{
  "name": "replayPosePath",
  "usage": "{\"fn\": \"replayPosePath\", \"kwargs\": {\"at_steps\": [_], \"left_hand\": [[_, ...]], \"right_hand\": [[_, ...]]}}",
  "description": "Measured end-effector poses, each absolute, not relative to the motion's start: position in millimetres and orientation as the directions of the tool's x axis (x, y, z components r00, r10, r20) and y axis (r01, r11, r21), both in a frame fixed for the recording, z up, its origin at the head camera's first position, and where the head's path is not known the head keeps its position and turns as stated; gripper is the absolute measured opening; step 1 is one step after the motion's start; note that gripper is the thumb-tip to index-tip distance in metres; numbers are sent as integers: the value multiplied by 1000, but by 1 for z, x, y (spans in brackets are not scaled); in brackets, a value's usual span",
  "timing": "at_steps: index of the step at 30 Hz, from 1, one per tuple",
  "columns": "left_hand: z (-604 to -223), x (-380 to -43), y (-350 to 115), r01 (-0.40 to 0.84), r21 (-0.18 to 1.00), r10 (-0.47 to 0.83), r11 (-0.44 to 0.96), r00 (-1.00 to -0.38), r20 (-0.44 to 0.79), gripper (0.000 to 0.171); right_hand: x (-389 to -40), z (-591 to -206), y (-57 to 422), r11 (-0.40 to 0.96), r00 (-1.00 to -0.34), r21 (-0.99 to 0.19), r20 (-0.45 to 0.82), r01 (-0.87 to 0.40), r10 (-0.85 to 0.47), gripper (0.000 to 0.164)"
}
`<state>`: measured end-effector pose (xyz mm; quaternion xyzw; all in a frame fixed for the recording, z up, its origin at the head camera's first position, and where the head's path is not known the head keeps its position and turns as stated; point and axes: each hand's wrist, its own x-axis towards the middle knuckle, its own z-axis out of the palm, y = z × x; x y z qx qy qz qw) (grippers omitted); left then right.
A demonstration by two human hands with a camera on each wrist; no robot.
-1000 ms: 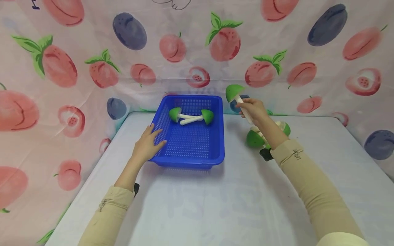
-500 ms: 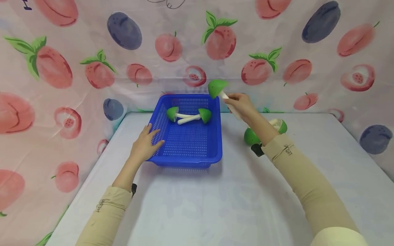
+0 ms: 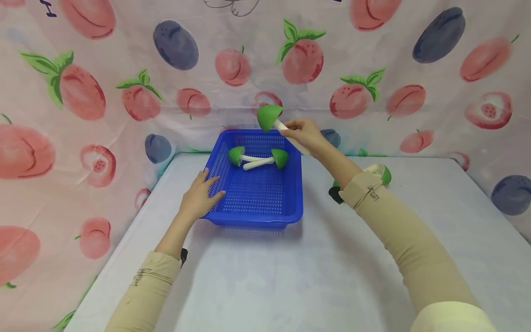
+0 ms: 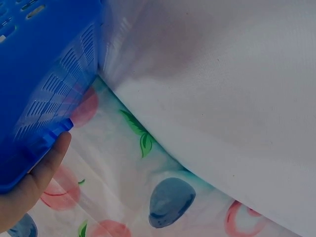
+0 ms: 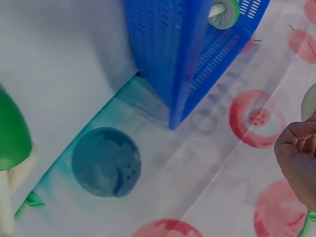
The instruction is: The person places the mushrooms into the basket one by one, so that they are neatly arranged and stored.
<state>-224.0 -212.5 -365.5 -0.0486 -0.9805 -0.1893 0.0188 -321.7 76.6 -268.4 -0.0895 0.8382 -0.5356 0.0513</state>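
Observation:
A toy mushroom with a green cap and a white stem is tilted over the back of the blue plastic basket. My right hand pinches it by the stem, cap pointing left; at the right edge of the right wrist view, only part of that hand shows. My left hand rests across the basket's left rim with its fingers spread and fairly straight. One finger lies along the rim in the left wrist view. Inside the basket, two similar mushrooms, one left and one right, lie with stems crossing.
More green-capped mushrooms lie on the white table to the right, partly hidden by my right forearm. One mushroom cap shows at the left of the right wrist view. A fruit-print cloth hangs behind the table.
My right hand has carried the mushroom leftward, from right of the basket to over its back right part. The left hand has stayed on the rim.

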Motion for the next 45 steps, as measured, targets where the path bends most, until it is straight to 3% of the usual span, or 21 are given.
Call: {"fn": "replayPosePath", "kwargs": {"at_steps": [17, 26, 37, 45], "left_hand": [[-366, -225, -209, 101, 371, 90, 923, -995, 47, 59], [-366, -221, -209, 100, 376, 86, 921, -995, 56, 59], [-365, -227, -209, 103, 373, 82, 922, -994, 69, 60], [-364, -224, -212, 83, 371, 70, 925, -996, 48, 61]], "right_hand": [[-335, -274, 26, 313, -958, -939, 55, -145, -280, 37], [-347, -282, 7, 309, -930, -915, 153, -261, -333, 30], [-360, -301, -15, 251, -940, -955, 66, -156, -333, 34], [-369, -330, -29, 311, -880, -913, 94, -262, -466, 34]]}}
